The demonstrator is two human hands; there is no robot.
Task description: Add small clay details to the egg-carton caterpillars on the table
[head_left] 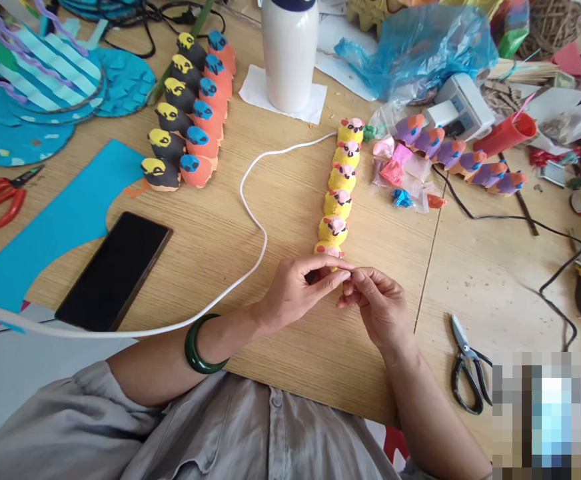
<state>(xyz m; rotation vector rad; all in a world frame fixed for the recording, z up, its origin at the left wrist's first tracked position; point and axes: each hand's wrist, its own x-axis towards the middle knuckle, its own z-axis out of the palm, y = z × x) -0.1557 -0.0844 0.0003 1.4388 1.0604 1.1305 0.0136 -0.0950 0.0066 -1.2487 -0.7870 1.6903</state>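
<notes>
My left hand (298, 287) and my right hand (378, 300) meet over the front end of a yellow egg-carton strip (340, 200). Thumb and fingers of each hand are pinched together at one spot. A tiny dark bit shows between the fingertips, too small to name. Pink tops with black and red details sit on the strip's bumps, and its nearest bump is partly behind my left hand. Right of the strip lie small bags of pink clay (395, 165), with a blue lump (401, 197) beside them.
A white cable (258, 220) curves across the table past a black phone (115, 270). Black-and-yellow (163, 140) and orange-and-blue carton strips (203, 133) stand left of a white bottle (290, 60). Scissors (465, 363) lie right; a purple-and-orange strip (450, 153) stands behind.
</notes>
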